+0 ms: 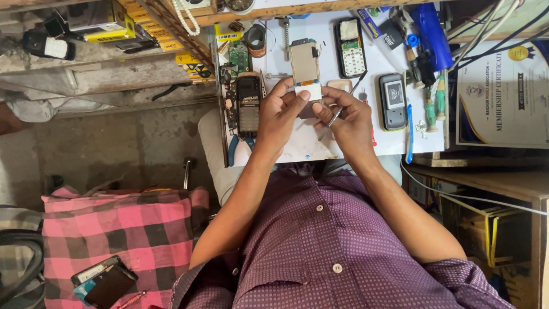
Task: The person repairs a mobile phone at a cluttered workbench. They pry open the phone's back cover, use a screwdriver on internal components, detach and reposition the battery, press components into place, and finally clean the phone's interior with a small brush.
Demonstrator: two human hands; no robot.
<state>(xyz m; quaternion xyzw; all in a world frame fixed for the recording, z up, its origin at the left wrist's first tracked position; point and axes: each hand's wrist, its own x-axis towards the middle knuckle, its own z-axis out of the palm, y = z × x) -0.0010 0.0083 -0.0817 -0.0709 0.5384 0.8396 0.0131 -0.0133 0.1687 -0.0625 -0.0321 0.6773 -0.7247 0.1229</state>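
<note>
My left hand [281, 111] grips a small white phone part [309, 93] above the white worktable [297, 150], with fingers curled round its left side. My right hand [347, 117] touches the same part from the right and holds thin metal tweezers [330, 122] that slant down toward me. Just beyond the hands lies an opened phone body with a silver panel [303, 62]. The underside of the held part is hidden by my fingers.
A black keypad phone [248, 106] lies left of the hands, a white keypad frame [350, 48] and a grey phone [393, 101] to the right. Screwdrivers [433, 97] and a blue tool [430, 31] crowd the far right. A pink checked cushion [117, 240] with phones sits lower left.
</note>
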